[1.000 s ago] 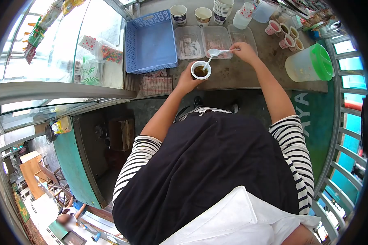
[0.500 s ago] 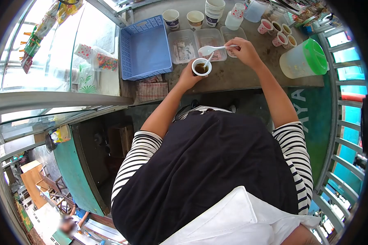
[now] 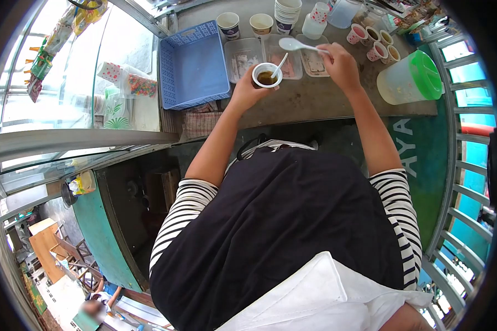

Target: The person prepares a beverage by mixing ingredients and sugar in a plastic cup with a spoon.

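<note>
My left hand is wrapped round a small paper cup that holds dark brown liquid. A small white stick or spoon handle leans out of this cup. Above and to the right, my right hand grips the handle of a white plastic spoon, whose bowl points left over the clear tubs. The left tub has pale bits in it, the middle tub pinkish ones. A third tub lies just under the spoon's handle.
A blue plastic basket stands left of the tubs. Paper cups and a cup stack line the back. Several filled dotted cups and a green-lidded jug are at the right. A checked cloth lies by the counter edge.
The spoon has risen away from the cup, toward the back of the counter, with my right hand shifting slightly right. My left hand has brought the cup a little left and tilted it.
</note>
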A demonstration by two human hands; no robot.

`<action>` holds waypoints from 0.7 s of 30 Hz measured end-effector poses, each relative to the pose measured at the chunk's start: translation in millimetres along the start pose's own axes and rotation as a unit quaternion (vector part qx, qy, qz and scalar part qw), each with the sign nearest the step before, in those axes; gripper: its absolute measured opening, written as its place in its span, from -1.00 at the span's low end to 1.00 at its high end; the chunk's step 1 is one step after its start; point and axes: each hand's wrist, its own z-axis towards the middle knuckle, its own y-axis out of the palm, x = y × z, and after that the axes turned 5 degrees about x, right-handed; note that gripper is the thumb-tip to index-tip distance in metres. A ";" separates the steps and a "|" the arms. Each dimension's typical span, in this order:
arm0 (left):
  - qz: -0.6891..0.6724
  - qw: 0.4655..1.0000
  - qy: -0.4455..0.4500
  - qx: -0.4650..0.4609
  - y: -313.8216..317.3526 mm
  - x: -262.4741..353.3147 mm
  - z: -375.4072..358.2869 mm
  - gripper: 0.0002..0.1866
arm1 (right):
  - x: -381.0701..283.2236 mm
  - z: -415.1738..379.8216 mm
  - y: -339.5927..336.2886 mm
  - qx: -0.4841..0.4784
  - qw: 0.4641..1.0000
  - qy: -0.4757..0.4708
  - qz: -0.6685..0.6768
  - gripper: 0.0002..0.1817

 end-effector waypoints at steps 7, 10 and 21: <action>-0.021 1.000 0.003 -0.020 -10.2 17.0 6.9 -0.16 | 51.1 -35.2 71.9 -0.142 0.988 0.065 0.009 -0.74; -0.061 0.998 0.026 -0.023 -14.1 37.8 10.2 -0.16 | 44.1 -37.2 72.2 -0.141 0.988 0.045 0.052 -0.69; 0.028 0.987 0.161 0.007 -6.5 128.1 14.3 -0.22 | -90.2 35.0 -27.7 -0.060 0.932 0.015 0.358 -0.69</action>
